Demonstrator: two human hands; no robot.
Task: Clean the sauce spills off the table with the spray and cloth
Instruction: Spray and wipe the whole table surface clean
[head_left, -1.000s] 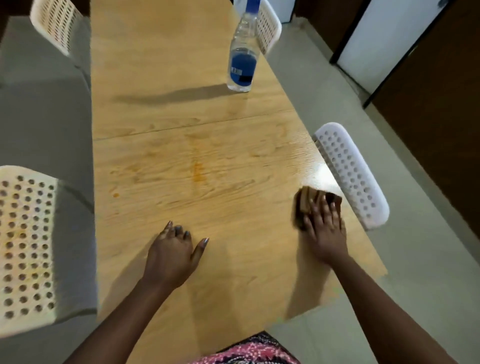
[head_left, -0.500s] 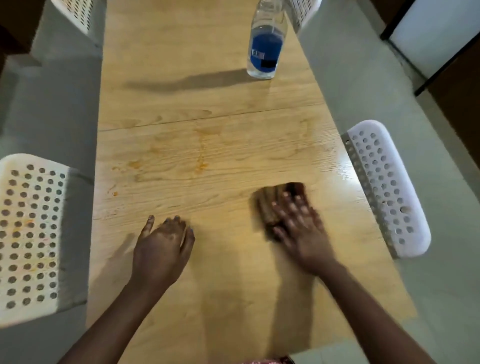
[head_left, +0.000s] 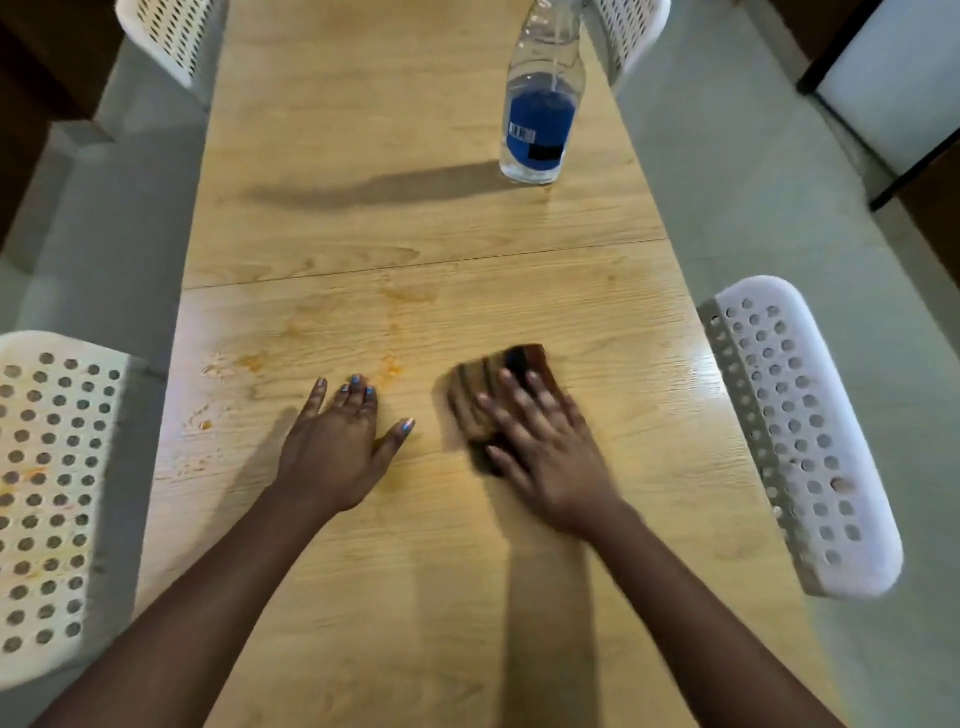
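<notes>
Floor: a pale grey floor (head_left: 727, 218) is seen on both sides of the table, with a dark-framed white door panel (head_left: 893, 78) at the far right.
Table: a long light wooden table (head_left: 415, 249) runs from near to far through the middle; a seam is seen across it about halfway up.
Chairs: four white perforated chairs are placed round the table, one at the near left (head_left: 47, 493), one at the right (head_left: 800, 431), and two at the far end, left (head_left: 166, 36) and right (head_left: 628, 31).
Spray: a clear spray bottle (head_left: 540, 104) with a blue label is stood upright on the far right part of the table, well apart from both hands; its head is cut off by the frame.
Right hand: the right hand (head_left: 545, 447) is laid flat with the fingers spread and is pressed on the cloth; it is blurred.
Left hand: the left hand (head_left: 337, 441) is rested palm down on the bare wood, fingers straight, thumb held out to the right, just left of the cloth.
Cloth: a brown folded cloth (head_left: 488, 384) is pinned on the table under the right fingers, near the middle of the table.
Sauce spills: orange sauce smears (head_left: 249, 361) are seen left of the cloth and beyond the left fingertips, with more specks towards the left edge.
</notes>
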